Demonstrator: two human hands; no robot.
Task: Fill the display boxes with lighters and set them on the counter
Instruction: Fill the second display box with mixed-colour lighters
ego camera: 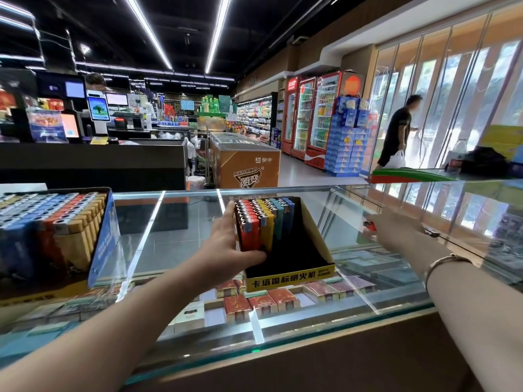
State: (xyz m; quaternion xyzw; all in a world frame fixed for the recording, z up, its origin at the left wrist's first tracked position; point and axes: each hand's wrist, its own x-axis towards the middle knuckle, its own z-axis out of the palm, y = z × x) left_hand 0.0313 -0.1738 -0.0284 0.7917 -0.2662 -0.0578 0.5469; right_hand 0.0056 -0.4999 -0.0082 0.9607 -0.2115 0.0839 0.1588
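Note:
A yellow-and-black display box stands on the glass counter. Its left half holds rows of red, yellow, teal and blue lighters; its right half is bare. My left hand grips the box's left side, thumb across the front of the red lighters. To the right of the box, my right hand is blurred and holds a red lighter above the glass. A second, blue display box at the left is packed full with blue, red, yellow and white lighters.
Cigarette packs lie under the glass. A dark bag and a bottle sit at the counter's far right. Beyond are a checkout desk, a chest freezer, drink fridges, and a person at the door.

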